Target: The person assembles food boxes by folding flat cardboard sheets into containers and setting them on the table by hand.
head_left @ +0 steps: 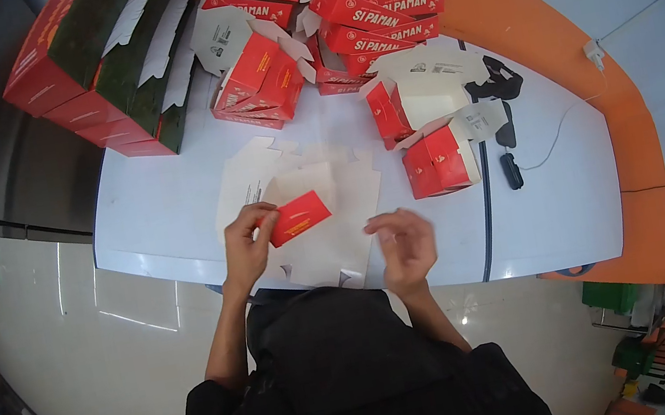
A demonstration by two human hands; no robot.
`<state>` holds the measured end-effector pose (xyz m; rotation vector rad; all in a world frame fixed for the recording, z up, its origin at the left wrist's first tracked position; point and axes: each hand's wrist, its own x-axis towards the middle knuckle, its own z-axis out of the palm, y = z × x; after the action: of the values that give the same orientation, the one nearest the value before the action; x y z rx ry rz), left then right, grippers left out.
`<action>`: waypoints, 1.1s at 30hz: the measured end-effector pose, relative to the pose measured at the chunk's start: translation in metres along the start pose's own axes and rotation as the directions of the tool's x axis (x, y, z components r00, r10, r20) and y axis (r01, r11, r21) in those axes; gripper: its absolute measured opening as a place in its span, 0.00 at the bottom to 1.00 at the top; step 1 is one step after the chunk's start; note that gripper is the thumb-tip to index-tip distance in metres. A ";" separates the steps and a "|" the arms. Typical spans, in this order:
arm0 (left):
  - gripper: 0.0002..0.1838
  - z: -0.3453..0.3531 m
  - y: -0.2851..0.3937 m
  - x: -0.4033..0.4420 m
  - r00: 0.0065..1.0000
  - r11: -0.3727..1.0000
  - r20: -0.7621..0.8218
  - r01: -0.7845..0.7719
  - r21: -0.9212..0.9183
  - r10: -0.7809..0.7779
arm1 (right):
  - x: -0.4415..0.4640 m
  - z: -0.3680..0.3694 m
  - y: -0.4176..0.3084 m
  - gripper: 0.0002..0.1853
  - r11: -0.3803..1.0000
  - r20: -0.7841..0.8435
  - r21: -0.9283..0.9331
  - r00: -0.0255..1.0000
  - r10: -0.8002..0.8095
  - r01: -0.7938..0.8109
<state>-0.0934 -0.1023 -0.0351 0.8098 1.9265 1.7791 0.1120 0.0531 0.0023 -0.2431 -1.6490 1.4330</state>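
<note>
A partly folded cardboard box (299, 217) lies on the table in front of me, its red side panel raised and its pale inside showing. At the left end of that panel, my left hand (247, 244) pinches the cardboard between thumb and fingers. My right hand (407, 249) is held to the right of the box, apart from it, with loosely bent fingers and nothing visible in them. Flat white box blanks (357, 195) lie beneath the box, inner side up.
Folded red boxes (439, 161) stand at the right, with another group (258, 79) farther back. Many more boxes (370, 12) are piled at the far side. Stacked red cartons (84, 117) stand far left. A black device (511, 170) with a cable lies on the right.
</note>
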 end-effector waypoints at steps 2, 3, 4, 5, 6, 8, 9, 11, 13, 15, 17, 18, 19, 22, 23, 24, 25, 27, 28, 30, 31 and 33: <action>0.05 -0.003 0.005 0.000 1.000 1.000 0.017 -0.009 -0.004 0.009 | 0.010 -0.007 0.005 0.14 0.984 -0.020 0.042 0.984 0.175 -0.175; 0.05 -0.004 0.011 0.000 1.000 1.000 0.024 -0.016 -0.005 0.017 | 0.020 -0.010 0.006 0.12 0.964 -0.026 0.066 0.965 0.259 -0.257; 0.05 -0.005 0.020 0.001 0.994 0.996 0.090 -0.063 0.061 0.057 | 0.026 -0.018 0.008 0.12 0.959 0.170 -0.224 0.962 0.213 -0.173; 0.05 -0.006 0.031 0.000 0.983 0.986 0.158 -0.113 0.125 0.093 | 0.027 -0.017 0.009 0.13 0.950 0.242 -0.274 0.945 0.219 -0.150; 0.05 -0.006 0.039 -0.001 0.966 0.969 0.227 -0.165 0.185 0.121 | 0.031 -0.010 0.002 0.14 0.939 0.313 -0.321 0.922 0.228 -0.123; 0.05 0.001 0.049 -0.005 0.952 0.970 0.283 -0.170 0.175 0.116 | 0.036 0.000 -0.006 0.15 0.893 0.416 -0.442 0.862 0.290 -0.087; 0.06 0.006 0.052 -0.007 0.943 0.971 0.311 -0.173 0.167 0.115 | 0.035 0.003 -0.004 0.15 0.878 0.401 -0.475 0.871 0.284 -0.068; 0.06 0.011 0.053 -0.010 0.950 0.963 0.287 -0.182 0.200 0.120 | 0.033 0.008 0.003 0.15 0.842 0.374 -0.539 0.888 0.268 -0.027; 0.06 0.013 0.057 -0.011 0.956 0.954 0.268 -0.182 0.238 0.115 | 0.024 0.008 0.019 0.15 0.871 0.238 -0.486 0.949 0.206 -0.067; 0.06 0.016 0.056 -0.014 0.966 0.960 0.235 -0.161 0.227 0.106 | 0.014 0.011 0.029 0.15 0.899 0.079 -0.419 0.982 0.172 -0.124; 0.06 0.020 0.057 -0.017 0.970 0.964 0.220 -0.148 0.220 0.099 | 0.010 0.013 0.033 0.15 0.925 0.016 -0.347 0.985 0.172 -0.156; 0.06 0.023 0.061 -0.017 0.970 0.964 0.223 -0.149 0.220 0.099 | 0.012 0.014 0.029 0.14 0.936 0.039 -0.315 0.984 0.175 -0.154; 0.06 0.024 0.064 -0.017 0.969 0.964 0.226 -0.152 0.219 0.101 | 0.018 0.010 0.025 0.14 0.950 0.172 -0.289 0.969 0.175 -0.120; 0.05 0.021 0.064 -0.016 0.946 0.952 0.285 -0.220 0.214 0.154 | 0.024 0.007 0.020 0.14 0.958 0.381 -0.284 0.911 0.156 -0.045; 0.05 0.021 0.064 -0.016 0.936 0.952 0.313 -0.230 0.203 0.159 | 0.025 0.007 0.019 0.14 0.955 0.422 -0.294 0.894 0.151 -0.023; 0.05 0.020 0.062 -0.016 0.926 0.952 0.340 -0.238 0.191 0.164 | 0.026 0.007 0.017 0.14 0.947 0.434 -0.310 0.875 0.215 -0.079; 0.05 0.020 0.061 -0.017 0.916 0.952 0.363 -0.247 0.180 0.169 | 0.026 0.005 0.018 0.17 0.941 0.455 -0.335 0.868 0.201 -0.042; 0.04 0.023 0.063 -0.018 0.952 0.948 0.267 -0.216 0.234 0.151 | 0.025 0.002 0.022 0.25 0.925 0.503 -0.379 0.847 0.172 0.037; 0.04 0.025 0.064 -0.019 0.965 0.945 0.218 -0.198 0.259 0.143 | 0.028 0.006 0.010 0.32 0.911 0.481 -0.412 0.848 0.224 -0.007; 0.03 0.031 0.061 -0.017 0.944 0.864 0.168 -0.329 0.382 0.285 | 0.026 0.018 -0.017 0.47 0.874 0.430 -0.477 0.842 0.326 -0.095; 0.03 0.035 0.060 -0.017 0.922 0.810 0.151 -0.385 0.442 0.355 | 0.021 0.023 -0.018 0.51 0.852 0.389 -0.506 0.846 0.364 -0.134; 0.10 0.039 0.068 -0.017 0.903 0.794 0.290 -0.420 0.439 0.317 | 0.012 0.031 -0.017 0.60 0.800 0.302 -0.559 0.846 0.440 -0.217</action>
<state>-0.0456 -0.0821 0.0261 1.5813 2.2219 1.3121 0.0899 0.0344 0.0254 -0.5881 -2.4411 1.3338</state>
